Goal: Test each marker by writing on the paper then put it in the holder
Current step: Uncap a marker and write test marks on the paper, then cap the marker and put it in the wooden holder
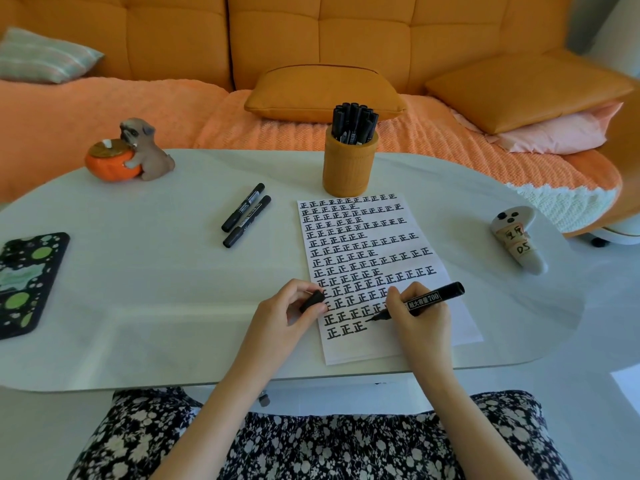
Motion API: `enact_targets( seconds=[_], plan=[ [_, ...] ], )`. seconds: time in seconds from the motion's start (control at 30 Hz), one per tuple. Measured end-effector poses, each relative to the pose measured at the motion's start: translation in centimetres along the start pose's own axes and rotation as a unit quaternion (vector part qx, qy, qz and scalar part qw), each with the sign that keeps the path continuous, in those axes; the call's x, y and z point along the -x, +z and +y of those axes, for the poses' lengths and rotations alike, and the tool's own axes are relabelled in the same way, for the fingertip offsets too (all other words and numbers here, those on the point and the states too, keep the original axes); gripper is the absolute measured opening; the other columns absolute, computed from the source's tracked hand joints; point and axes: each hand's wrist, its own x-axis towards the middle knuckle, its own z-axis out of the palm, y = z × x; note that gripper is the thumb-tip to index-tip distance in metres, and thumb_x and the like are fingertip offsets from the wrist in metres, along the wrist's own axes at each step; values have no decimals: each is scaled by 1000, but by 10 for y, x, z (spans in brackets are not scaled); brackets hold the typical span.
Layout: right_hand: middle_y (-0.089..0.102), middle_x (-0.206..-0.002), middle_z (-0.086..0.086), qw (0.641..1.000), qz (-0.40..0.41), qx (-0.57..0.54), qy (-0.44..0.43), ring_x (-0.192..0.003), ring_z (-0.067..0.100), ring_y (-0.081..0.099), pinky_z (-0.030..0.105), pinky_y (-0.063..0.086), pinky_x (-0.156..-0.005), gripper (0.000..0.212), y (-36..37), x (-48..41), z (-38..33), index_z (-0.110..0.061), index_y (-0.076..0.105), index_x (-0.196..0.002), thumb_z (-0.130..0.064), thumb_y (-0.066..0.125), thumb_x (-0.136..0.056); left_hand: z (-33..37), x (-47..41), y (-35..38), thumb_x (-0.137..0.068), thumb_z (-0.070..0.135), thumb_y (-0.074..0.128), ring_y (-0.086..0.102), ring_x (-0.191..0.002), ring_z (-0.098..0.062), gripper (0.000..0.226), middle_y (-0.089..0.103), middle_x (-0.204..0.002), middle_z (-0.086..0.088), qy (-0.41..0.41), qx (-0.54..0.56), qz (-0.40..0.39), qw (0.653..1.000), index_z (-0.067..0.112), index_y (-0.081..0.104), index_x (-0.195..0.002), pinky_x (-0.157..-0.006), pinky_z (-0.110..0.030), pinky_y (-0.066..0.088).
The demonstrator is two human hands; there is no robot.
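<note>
Farthest back, an orange sofa (277, 36) with loose cushions fills the width of the view, and in front of it stands a white oval table (156, 278). On the table's right half lies a sheet of paper (363, 348), covered nearly to the bottom with rows of the same black character; the last row holds only three. At the left edge lies a dark phone (27, 282) in a spotted green case. Just beyond the top of the paper stands an orange cylindrical holder (347, 168), packed with black capped markers (353, 124) standing upright. Far left sits a dog figurine (138, 150) hugging an orange pumpkin, and far right lies a white handheld device (519, 240) with handwritten labels. The right hand (422, 317) rests on the lower paper, its fingers curled round an uncapped black marker (429, 299) whose tip touches the sheet just right of the last row's third character. The left hand (284, 313) rests at the paper's left edge, pinching the marker's black cap (311, 301) between thumb and fingers. Two more capped markers (243, 207) lie side by side, nearly touching, on the bare table left of the paper.
</note>
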Motion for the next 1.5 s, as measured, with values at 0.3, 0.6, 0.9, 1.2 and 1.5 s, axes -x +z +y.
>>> enact_targets(
  seconds=[0.3, 0.6, 0.9, 1.2, 1.5],
  plan=[
    [30, -40, -12, 1000, -8, 15, 1, -40, 5, 26, 14, 23, -39, 35, 1, -1, 3, -9, 38, -59, -7, 59, -87, 2, 2, 0, -85, 19, 66, 54, -66, 17, 17, 66, -95, 15, 1, -2, 0, 1000, 20, 60, -101, -64, 1, 37],
    [31, -39, -12, 1000, -10, 7, -4, -42, 7, 31, 13, 25, -40, 35, -1, -2, 6, -9, 37, -58, -4, 58, -86, 2, 1, -1, -85, 20, 66, 55, -68, 17, 17, 65, -94, 17, 1, -4, -1, 1000, 22, 60, -101, -64, 0, 37],
    [48, -56, 24, 1000, -3, 12, -7, -50, 15, 40, 15, 28, -42, 32, 1, -3, 7, -8, 41, -61, -10, 58, -88, -1, 1, 0, -85, 21, 66, 59, -81, 14, 18, 67, -97, 15, -2, -3, -2, 1000, 23, 60, -101, -68, 0, 39],
    [50, -39, -10, 1000, -12, -12, 3, -35, 1, 35, 10, 26, -40, 36, -1, -1, 4, -11, 41, -58, -10, 58, -89, -3, 0, 0, -85, 23, 67, 60, -85, 12, 18, 68, -99, 15, -1, -6, 1, 1000, 28, 59, -100, -71, -2, 41],
    [59, -66, 32, 1000, -23, 14, 7, -54, 19, 46, 18, 31, -45, 31, 2, -3, 9, -2, 46, -64, -15, 61, -87, -4, -1, 1, -84, 21, 67, 60, -86, 13, 19, 67, -97, 15, 2, -5, 3, 1000, 22, 61, -102, -70, -1, 40]
  ],
)
